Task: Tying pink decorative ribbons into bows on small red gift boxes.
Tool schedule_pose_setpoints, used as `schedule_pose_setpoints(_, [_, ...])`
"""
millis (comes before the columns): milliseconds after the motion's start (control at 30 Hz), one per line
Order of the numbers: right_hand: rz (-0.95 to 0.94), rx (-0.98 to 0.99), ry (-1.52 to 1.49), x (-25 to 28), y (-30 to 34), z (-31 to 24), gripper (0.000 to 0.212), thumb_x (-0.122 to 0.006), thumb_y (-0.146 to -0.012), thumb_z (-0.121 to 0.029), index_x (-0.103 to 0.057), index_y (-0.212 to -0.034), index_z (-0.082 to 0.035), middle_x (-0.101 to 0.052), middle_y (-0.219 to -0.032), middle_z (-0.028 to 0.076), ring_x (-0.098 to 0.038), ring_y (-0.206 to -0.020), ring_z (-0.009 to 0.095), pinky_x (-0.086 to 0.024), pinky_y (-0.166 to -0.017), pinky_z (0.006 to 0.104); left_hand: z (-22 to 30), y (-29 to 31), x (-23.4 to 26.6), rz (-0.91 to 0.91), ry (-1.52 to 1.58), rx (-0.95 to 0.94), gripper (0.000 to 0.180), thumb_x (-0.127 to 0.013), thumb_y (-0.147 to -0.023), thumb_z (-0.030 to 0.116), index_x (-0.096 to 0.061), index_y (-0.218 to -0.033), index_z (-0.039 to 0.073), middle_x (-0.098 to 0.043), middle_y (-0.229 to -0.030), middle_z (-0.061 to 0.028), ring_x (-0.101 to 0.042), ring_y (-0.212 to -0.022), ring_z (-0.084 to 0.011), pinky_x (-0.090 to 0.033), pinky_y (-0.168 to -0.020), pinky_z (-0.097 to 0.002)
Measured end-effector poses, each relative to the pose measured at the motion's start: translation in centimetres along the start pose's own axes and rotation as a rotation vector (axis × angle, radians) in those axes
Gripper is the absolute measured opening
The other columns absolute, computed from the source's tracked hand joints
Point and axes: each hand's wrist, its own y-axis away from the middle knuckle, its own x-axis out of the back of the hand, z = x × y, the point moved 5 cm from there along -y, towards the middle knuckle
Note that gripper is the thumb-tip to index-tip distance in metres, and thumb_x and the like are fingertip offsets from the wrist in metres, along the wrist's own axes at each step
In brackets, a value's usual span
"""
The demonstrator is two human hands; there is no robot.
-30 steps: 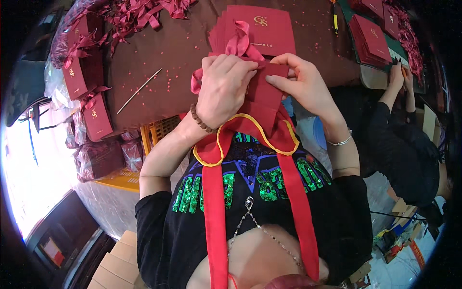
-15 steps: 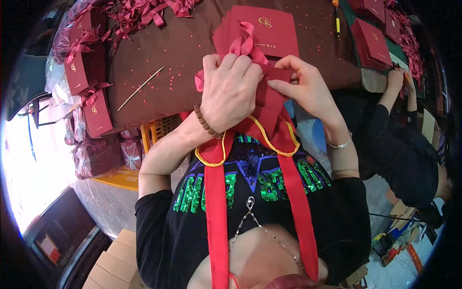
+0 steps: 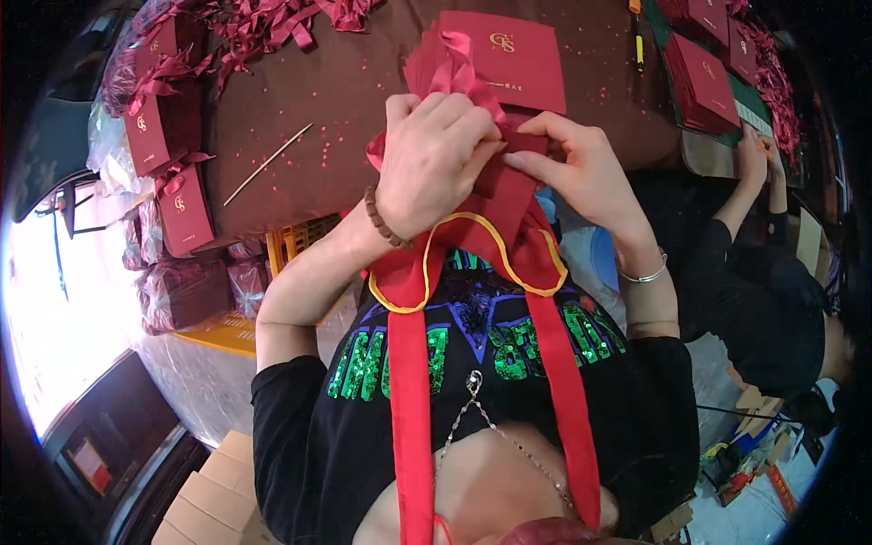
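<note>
In front of my chest, a dark red paper gift bag [image 3: 511, 202] is partly hidden behind my hands. A glossy red ribbon [image 3: 457, 62] rises from it in loops. My left hand [image 3: 438, 162], a brown bead bracelet at its wrist, is closed on the ribbon at the bag's edge, its fingertips turned inward. My right hand [image 3: 581, 168] faces it, thumb and forefinger pinched at the bag's right edge. The two hands' fingertips are a short way apart. Just beyond lies a stack of flat dark red bags [image 3: 527, 59].
A thin pale stick [image 3: 268, 164] lies on the brown-covered table [image 3: 354, 109] among red specks. Loose ribbons [image 3: 263, 32] pile at the far left, near bags with bows [image 3: 184, 209]. A yellow-and-black cutter [image 3: 638, 45] and more stacked bags [image 3: 704, 82] lie right, by another person's hands [image 3: 756, 154].
My left hand has shifted slightly, its thumb now reaching further right toward my right hand. The ribbon loop above has moved a little up and left. My right hand stays nearly still.
</note>
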Motion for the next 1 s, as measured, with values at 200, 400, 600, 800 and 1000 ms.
schedule_pose_setpoints(200, [0.014, 0.165, 0.171, -0.9, 0.3, -2.1, 0.022, -0.064, -0.081, -0.014, -0.061, -0.099, -0.002, -0.063, -0.082, 0.018, -0.062, -0.064, 0.026, -0.047, -0.059, 0.0320, -2.0, -1.0, 2.0, -0.082, 0.271, 0.037, 0.007, -0.067, -0.077, 0.011, -0.064, -0.080, 0.005, -0.060, -0.077, -0.0066, -0.057, -0.076, -0.0226, -0.042, -0.070, -0.0346])
schedule_pose_setpoints(400, [0.020, 0.305, 0.261, -1.9, 0.3, -3.0, 0.017, -0.062, -0.083, -0.014, -0.060, -0.096, -0.003, -0.063, -0.084, 0.017, -0.061, -0.079, 0.036, -0.049, -0.064, 0.0379, -2.9, -1.8, 2.1, -0.415, 0.259, 0.052, 0.013, -0.062, -0.083, 0.013, -0.066, -0.086, 0.001, -0.063, -0.076, -0.0109, -0.058, -0.072, -0.0240, -0.046, -0.065, -0.0321])
schedule_pose_setpoints(600, [0.045, 0.301, 0.288, -2.1, 0.4, -3.3, 0.018, -0.062, -0.083, -0.014, -0.060, -0.097, -0.003, -0.063, -0.084, 0.017, -0.062, -0.079, 0.035, -0.050, -0.065, 0.0383, -3.4, -2.7, 2.8, -0.492, 0.459, 0.335, 0.017, -0.064, -0.082, 0.016, -0.065, -0.088, 0.000, -0.061, -0.074, -0.0088, -0.055, -0.069, -0.0099, -0.045, -0.064, -0.0254])
schedule_pose_setpoints(800, [0.059, 0.331, 0.311, -2.4, 0.5, -3.6, 0.017, -0.062, -0.083, -0.013, -0.060, -0.096, -0.003, -0.063, -0.085, 0.017, -0.063, -0.079, 0.035, -0.050, -0.066, 0.0383, -3.0, -2.7, 2.8, -0.533, 0.108, 0.084, 0.018, -0.061, -0.084, 0.018, -0.066, -0.091, 0.001, -0.061, -0.070, -0.0104, -0.058, -0.065, -0.0142, -0.047, -0.062, -0.0285])
schedule_pose_setpoints(1000, [0.038, 0.372, 0.353, -2.8, 0.3, -4.2, 0.016, -0.062, -0.083, -0.012, -0.060, -0.096, -0.003, -0.064, -0.086, 0.016, -0.062, -0.079, 0.035, -0.050, -0.066, 0.0390, -5.0, -2.1, 1.2, -0.808, 0.450, 0.331, 0.024, -0.058, -0.086, 0.020, -0.065, -0.091, -0.002, -0.064, -0.072, -0.0065, -0.058, -0.068, -0.0152, -0.047, -0.067, -0.0287])
